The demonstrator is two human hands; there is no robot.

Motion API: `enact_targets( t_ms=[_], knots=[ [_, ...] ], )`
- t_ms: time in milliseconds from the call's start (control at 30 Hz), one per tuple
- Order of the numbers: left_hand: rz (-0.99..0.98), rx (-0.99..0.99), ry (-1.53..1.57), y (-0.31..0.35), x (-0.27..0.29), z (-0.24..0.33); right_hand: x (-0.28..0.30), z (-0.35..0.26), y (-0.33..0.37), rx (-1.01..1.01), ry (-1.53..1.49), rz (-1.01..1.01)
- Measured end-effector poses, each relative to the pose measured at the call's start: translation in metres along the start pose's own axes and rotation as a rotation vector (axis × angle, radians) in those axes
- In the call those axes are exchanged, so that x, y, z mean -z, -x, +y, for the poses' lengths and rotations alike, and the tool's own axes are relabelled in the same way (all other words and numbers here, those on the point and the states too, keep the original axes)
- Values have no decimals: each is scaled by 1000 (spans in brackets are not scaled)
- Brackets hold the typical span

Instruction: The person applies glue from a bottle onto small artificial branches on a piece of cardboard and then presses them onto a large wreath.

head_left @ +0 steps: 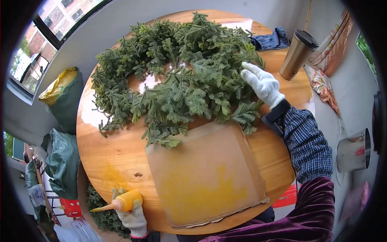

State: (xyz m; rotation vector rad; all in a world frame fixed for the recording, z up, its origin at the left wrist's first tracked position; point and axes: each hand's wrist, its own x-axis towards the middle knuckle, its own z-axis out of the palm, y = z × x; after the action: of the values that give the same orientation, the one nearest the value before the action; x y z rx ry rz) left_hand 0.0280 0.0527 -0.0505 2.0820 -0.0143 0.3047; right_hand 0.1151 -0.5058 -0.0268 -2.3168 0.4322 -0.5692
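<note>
A thick heap of green fir sprigs [189, 92] covers the far half of the round wooden table [278, 157], with a gap left of its middle where the tabletop shows. My right hand [262, 84], in a white knit glove, is at the right edge of the heap. Its fingers stretch out over the outer sprigs; whether they touch is hard to tell. At the near left edge, my gloved left hand [135, 221] grips a yellow squeeze bottle [130, 200], tipped so its long nozzle points left. Yellow-stained cardboard [203, 177] lies flat in front of me, sprigs overlapping its far edge.
A bronze tumbler with a black lid [298, 55] and a folded striped cloth [271, 39] stand on the table's far right. Yellow powdery smears mark the left tabletop. Green sacks [62, 161] and a box with more fir [102, 213] sit to the left. A metal bucket [352, 151] is at right.
</note>
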Motion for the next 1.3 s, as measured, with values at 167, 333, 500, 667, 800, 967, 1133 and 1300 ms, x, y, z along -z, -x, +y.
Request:
enact_targets(
  t_ms=[167,333,500,667,800,967,1133,1300],
  knots=[
    [11,37,15,-2,-5,2,7,-42,17,40,-97,-272],
    [-16,-7,-103,-3,-1,-14,25,-68,-17,211,308,-358],
    [10,7,-73,0,-7,-7,34,-51,-86,179,135,0],
    [73,34,-167,4,-27,13,-1,-8,-154,208,134,273],
    [66,124,-86,10,-36,44,-6,8,-203,-75,79,144],
    [-51,243,141,12,-43,65,-16,15,-247,-102,-58,160],
    [9,122,-77,16,-44,48,-51,-7,-265,-75,171,-293],
    [36,154,-95,22,-44,42,-71,-25,-254,-6,131,-540]
  ],
)
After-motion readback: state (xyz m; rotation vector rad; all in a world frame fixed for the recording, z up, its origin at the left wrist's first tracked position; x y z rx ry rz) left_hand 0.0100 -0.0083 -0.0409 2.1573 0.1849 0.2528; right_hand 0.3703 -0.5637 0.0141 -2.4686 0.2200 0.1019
